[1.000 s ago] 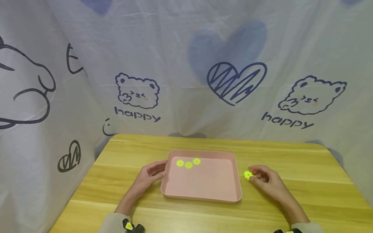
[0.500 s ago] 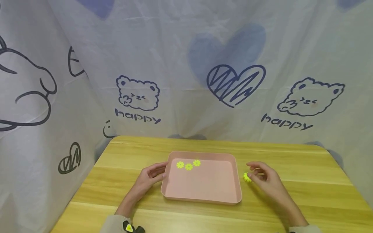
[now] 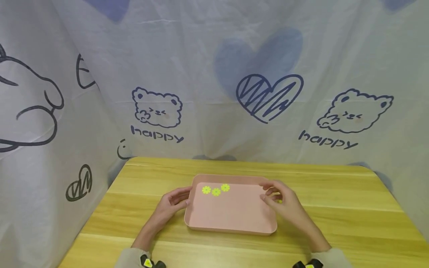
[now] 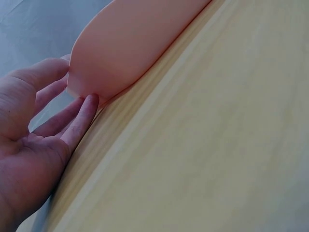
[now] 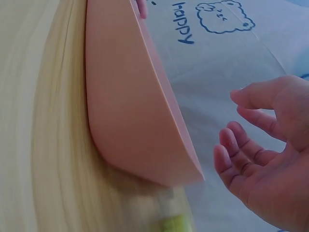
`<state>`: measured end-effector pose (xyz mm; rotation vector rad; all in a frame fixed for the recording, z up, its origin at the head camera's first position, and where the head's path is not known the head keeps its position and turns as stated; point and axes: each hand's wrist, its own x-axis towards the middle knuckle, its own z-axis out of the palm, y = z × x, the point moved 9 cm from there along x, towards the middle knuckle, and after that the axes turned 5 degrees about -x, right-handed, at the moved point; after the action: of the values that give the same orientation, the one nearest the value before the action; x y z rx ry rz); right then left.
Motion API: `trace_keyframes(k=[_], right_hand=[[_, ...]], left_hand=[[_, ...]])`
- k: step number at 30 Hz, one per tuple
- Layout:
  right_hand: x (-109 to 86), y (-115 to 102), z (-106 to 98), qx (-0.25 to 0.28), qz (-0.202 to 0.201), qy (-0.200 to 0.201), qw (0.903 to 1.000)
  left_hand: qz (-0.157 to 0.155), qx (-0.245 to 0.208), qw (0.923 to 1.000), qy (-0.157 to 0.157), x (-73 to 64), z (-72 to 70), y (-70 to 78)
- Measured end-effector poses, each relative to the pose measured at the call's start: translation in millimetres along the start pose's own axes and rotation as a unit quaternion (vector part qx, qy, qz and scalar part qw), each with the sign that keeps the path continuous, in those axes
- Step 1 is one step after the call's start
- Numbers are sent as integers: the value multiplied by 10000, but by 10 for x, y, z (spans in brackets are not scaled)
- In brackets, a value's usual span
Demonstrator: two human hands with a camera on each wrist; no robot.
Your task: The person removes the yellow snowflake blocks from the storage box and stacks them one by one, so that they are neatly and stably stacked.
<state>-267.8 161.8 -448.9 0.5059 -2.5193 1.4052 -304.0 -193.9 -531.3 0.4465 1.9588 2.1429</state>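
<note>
- Live at the tray (image 3: 231, 214): its left end is touched by the left hand (image 3: 169, 204), fingers relaxed, not wrapped round.
- Over the tray's right end, the right hand (image 3: 287, 203) is held, thumb and fingers apart, nothing gripped!
- Inside, toward the tray's far left corner, three yellow flowers (image 3: 216, 191) are seen.
- A steadying-and-reaching stage, seemingly; for any pickup, fingertips must be brought together.
- By the right wrist view, a blurred yellow piece (image 5: 176, 224) is revealed just outside the tray's right end; in the head view, it is mostly hidden.
</note>
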Motion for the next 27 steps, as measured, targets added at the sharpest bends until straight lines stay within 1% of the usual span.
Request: trace_keyframes(k=[4,6,14,19,27], right_hand=[[78,17,157,28,223,-171,9996],[116,16,232,20,242,-218,9995],[275,-46,483,48,18,-363,9993],[404,-85,624,-145,-99,-485,9987],[531,-50,855,-301,199,-830,9959]], left_hand=[[16,-29,10000,6,1,1,-8],[23,-35,10000,11,2,0,-11],[30,-53,10000,-6,2,-6,-21],[23,-34,10000,-19,3,-16,-30],[2,32,10000,-17,5,-14,-26]])
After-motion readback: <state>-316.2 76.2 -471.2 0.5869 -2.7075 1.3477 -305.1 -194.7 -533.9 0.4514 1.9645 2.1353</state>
